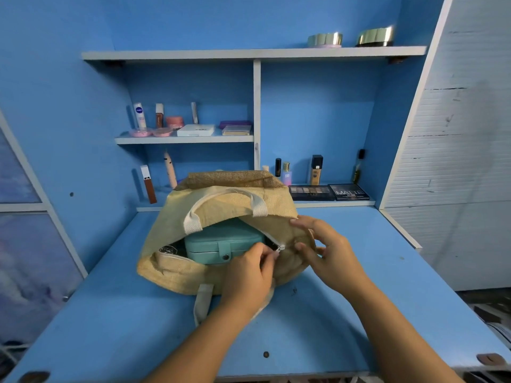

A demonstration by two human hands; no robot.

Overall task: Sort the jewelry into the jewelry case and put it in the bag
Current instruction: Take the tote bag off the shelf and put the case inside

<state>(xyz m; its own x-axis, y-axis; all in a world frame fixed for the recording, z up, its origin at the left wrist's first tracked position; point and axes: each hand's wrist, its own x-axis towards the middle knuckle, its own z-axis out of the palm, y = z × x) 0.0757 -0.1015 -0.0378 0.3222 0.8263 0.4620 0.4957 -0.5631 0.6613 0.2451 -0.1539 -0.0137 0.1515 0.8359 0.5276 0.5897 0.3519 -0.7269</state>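
Note:
A tan jute bag [177, 275] with white handles lies on the blue desk [124, 313], its zip mouth gaping toward me. Inside it sits the teal jewelry case [218, 246], lid closed, its snap tab facing me. My left hand [249, 275] pinches the white zip pull [280, 248] at the right end of the opening. My right hand [329, 252] grips the bag's fabric just right of the zip, fingers curled on the cloth. Something dark and tangled shows in the bag left of the case.
Behind the bag, shelves hold cosmetics: bottles [316, 170], eyeshadow palettes [348, 192], tubes [149, 187], compacts [195, 130]. Two gold-rimmed tins [374, 36] stand on the top shelf. A white panel [448, 134] rises at the right.

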